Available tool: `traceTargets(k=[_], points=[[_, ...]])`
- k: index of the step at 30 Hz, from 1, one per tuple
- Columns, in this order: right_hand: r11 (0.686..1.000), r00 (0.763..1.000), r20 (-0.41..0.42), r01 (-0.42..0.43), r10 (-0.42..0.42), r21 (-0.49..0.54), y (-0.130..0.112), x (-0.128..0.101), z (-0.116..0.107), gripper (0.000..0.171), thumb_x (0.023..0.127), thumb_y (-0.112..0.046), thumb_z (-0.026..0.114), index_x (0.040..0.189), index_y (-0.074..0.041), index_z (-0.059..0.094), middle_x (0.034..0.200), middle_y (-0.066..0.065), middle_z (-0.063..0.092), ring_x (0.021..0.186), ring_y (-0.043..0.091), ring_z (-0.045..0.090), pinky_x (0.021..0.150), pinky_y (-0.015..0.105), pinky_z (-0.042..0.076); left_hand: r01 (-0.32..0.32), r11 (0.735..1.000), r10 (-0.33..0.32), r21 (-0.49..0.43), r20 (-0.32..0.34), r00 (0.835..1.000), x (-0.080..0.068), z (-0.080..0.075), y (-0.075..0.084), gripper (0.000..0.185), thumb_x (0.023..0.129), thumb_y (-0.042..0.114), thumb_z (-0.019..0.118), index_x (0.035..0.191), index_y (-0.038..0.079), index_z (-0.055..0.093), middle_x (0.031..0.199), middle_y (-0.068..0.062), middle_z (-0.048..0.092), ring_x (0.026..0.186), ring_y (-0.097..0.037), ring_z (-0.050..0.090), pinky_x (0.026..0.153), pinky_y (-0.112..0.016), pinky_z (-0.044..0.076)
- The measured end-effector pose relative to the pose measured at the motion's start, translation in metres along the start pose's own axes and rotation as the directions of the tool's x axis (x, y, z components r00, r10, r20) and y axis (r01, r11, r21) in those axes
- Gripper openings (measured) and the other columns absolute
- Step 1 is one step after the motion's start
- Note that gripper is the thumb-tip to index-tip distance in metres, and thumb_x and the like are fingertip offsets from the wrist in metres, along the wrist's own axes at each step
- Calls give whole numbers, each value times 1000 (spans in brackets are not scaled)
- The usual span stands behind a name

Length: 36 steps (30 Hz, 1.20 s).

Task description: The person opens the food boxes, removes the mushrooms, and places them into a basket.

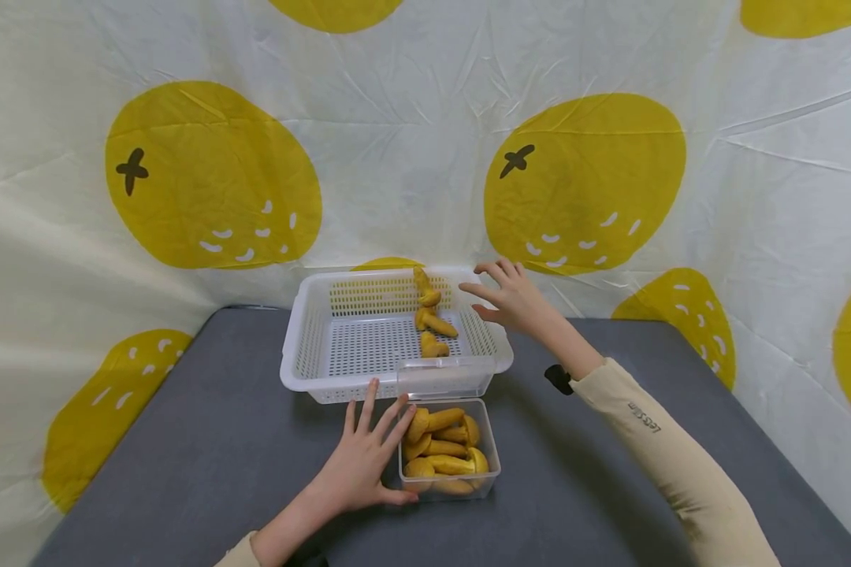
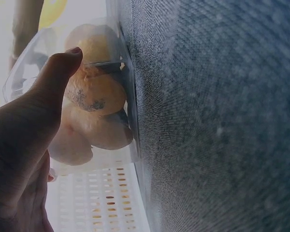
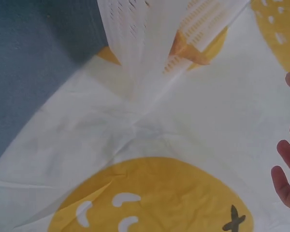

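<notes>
My left hand point(image 1: 366, 455) rests against the left side of a clear plastic box point(image 1: 495, 461), fingers spread and nearly straight. In the left wrist view the thumb point(image 2: 63, 65) lies along the box wall. Several yellow-brown mushrooms point(image 1: 448, 463) fill the box, and its clear lid point(image 1: 447, 376) stands raised at the back, against the basket. Behind is a white perforated basket point(image 1: 305, 335) with 3 mushrooms at its right side, one of them point(image 1: 436, 322) in the middle. Above the basket's right end hovers my right hand point(image 1: 514, 298), fingers parted and loosely bent, holding nothing.
Both the box and the basket stand on a dark grey table point(image 1: 220, 441). A white cloth with yellow fruit prints point(image 1: 411, 142) hangs close behind the basket and along the table's sides.
</notes>
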State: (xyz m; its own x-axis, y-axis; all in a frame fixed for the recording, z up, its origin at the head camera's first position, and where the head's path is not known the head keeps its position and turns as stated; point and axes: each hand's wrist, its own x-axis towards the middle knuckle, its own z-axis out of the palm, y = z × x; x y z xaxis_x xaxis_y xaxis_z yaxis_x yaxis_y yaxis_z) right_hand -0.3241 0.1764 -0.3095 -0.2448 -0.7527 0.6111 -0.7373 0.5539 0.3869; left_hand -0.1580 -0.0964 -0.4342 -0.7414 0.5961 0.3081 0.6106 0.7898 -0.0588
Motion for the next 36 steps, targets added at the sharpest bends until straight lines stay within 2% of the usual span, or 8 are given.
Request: traceTargets(k=[7, 11, 14, 18, 24, 27, 31, 36], points=[[999, 1000, -5, 17, -17, 38, -15, -20, -22, 45, 65, -19, 77, 108, -19, 63, 101, 14, 55, 86, 30, 48, 70, 43, 40, -2, 1000, 2, -2, -5, 1000, 0, 0, 1, 114, 58, 83, 49, 145, 17, 16, 152, -2, 9, 136, -43, -6, 93, -65, 27], [999, 999, -19, 35, -34, 38, -25, -28, -32, 29, 80, -28, 63, 108, -19, 63, 101, 14, 55, 82, 28, 46, 65, 40, 38, -3, 1000, 3, -2, 1, 1000, 0, 1, 0, 114, 58, 83, 49, 145, 17, 14, 152, -2, 8, 136, -43, -7, 93, -65, 27], [998, 999, -4, 34, -34, 45, -34, -34, -38, 31, 81, -27, 63, 111, -19, 63, 102, 13, 54, 83, 27, 46, 66, 39, 38, -1, 1000, 1, 1, 5, 1000, -1, 1, 0, 114, 58, 83, 48, 145, 17, 14, 152, -2, 8, 136, -43, -7, 93, -65, 27], [997, 999, 19, 27, -28, 68, -46, -41, -45, 50, 65, -19, 77, 113, -20, 61, 104, 13, 53, 85, 27, 47, 69, 40, 40, 1, 1000, -1, 4, 10, 1000, -1, -1, 0, 114, 58, 83, 48, 145, 17, 15, 152, -2, 9, 136, -43, -6, 93, -65, 27], [997, 1000, 24, 16, -18, 79, -64, -50, -51, 58, 60, -15, 81, 114, -19, 61, 104, 12, 55, 88, 27, 50, 70, 39, 45, -4, 1000, 4, -3, 4, 1000, -1, -1, -1, 114, 58, 83, 49, 145, 17, 14, 152, -2, 8, 136, -42, -8, 94, -65, 26], [996, 1000, 13, 3, -5, 86, -71, -54, -53, 47, 70, -15, 74, 115, -18, 61, 103, 12, 56, 88, 27, 51, 70, 39, 45, -5, 1000, 5, 1, 3, 1000, -1, 0, -1, 114, 58, 83, 48, 145, 17, 15, 152, -2, 7, 136, -42, -9, 94, -65, 26], [996, 999, -43, -8, 12, 89, -78, -59, -55, 28, 89, -22, 53, 115, -16, 61, 102, 12, 57, 87, 26, 52, 70, 39, 45, -7, 1000, 7, 1, -6, 1000, 0, 0, 0, 114, 58, 83, 49, 144, 16, 17, 152, -2, 8, 136, -42, -7, 93, -65, 27], [995, 993, -120, 0, 12, 97, -90, -63, -56, 32, 94, -27, 42, 114, -12, 61, 100, 12, 58, 83, 24, 53, 66, 38, 45, -11, 1000, 11, -7, -12, 1000, -1, -1, -1, 114, 58, 82, 50, 144, 15, 19, 152, -3, 11, 135, -43, -5, 93, -65, 27]])
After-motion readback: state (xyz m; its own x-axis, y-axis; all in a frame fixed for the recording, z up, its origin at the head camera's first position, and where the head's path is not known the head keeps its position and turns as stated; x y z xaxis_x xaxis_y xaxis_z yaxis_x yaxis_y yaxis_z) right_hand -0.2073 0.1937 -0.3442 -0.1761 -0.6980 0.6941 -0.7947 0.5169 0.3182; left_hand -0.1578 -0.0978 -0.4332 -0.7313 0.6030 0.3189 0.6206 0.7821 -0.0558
